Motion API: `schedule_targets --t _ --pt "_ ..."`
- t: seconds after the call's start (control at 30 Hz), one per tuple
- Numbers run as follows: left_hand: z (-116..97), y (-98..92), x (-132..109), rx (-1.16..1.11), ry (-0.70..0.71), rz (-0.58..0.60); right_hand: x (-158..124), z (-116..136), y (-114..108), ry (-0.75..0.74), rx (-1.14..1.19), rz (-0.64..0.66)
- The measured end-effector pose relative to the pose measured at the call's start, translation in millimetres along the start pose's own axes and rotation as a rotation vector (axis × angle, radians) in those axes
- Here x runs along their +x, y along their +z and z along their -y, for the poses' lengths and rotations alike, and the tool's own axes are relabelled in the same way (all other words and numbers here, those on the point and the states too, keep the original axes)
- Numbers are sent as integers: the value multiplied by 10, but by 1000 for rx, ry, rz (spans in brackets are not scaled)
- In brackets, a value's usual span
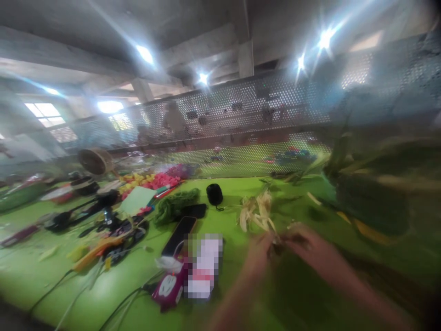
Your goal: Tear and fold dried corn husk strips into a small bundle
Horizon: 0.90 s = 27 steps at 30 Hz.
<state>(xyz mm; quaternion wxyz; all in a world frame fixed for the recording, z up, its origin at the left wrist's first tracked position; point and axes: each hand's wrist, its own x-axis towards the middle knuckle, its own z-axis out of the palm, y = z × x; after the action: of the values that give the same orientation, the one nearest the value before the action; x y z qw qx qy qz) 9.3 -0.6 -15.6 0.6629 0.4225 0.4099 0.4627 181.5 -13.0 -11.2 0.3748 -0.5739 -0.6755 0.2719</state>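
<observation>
Pale strips (264, 205) blurred, lower ends seemingly hidden.

Green tabletop (237, 188) — perforated panel (220, 119) behind — bright ceiling lights (325, 39), window (44, 114) left.

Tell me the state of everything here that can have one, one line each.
Lights: lit
Orange-edged phone: screen dark, lying flat
Orange tool: lying down, cord attached
Bowl: tipped, open side showing
Green yarn: loosely heaped
Dry leaves: spread apart, held near their lower end
Left hand: fingers closed on leaves
Right hand: same, blurred
</observation>
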Motion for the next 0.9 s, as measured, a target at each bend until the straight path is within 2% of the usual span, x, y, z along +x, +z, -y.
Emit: schedule_targets --t 0.1,0.27,0.37,0.53,0.73,0.8,0.9 --pt "-7 -22 6 43 51 118 6 -19 17 9 23 15" --pt "1 -1 24 -31 28 95 -1 -29 23 -19 50 65" --pt "14 10 28 -84 17 77 -1 -37 16 -16 45 50" --pt "-11 -28 23 -138 -30 -21 36 -105 -43 -27 20 7" --pt "-84 -22 -12 -160 -52 71 63 -207 -53 -56 -29 3" --pt "-86 -27 1 -167 -48 56 65 -217 -62 -68 -72 -24" --pt "-68 -48 44 -124 -38 24 51 -176 -92 -95 -168 -157"
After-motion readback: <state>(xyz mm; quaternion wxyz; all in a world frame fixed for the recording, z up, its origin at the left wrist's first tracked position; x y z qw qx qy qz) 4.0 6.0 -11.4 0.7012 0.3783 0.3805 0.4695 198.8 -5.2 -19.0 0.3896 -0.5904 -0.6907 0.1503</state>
